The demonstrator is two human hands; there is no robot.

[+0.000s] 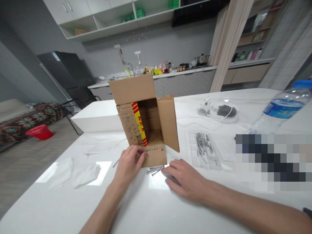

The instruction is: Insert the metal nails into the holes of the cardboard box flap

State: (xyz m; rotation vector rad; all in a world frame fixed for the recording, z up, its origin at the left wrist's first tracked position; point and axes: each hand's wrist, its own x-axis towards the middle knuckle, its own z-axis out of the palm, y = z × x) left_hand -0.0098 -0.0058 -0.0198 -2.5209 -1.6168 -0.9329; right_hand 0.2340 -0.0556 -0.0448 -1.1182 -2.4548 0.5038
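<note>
An open cardboard box point(146, 123) lies on its side on the white table point(151, 208), its flaps spread and studded with small holes or nail heads. My left hand point(129, 164) rests against the lower front flap, fingertips pinching what looks like a nail at the flap's row of holes. A small heap of loose nails point(155, 169) lies on the table just in front of the box. My right hand point(186, 180) lies flat on the table to the right of those nails, fingers apart, holding nothing.
A clear plastic tray with several nails point(204, 146) sits right of the box. A water bottle point(282, 109) lies at the far right, a white device with a cable point(224, 112) behind. White cloths point(73, 174) lie at left. A kitchen counter runs behind.
</note>
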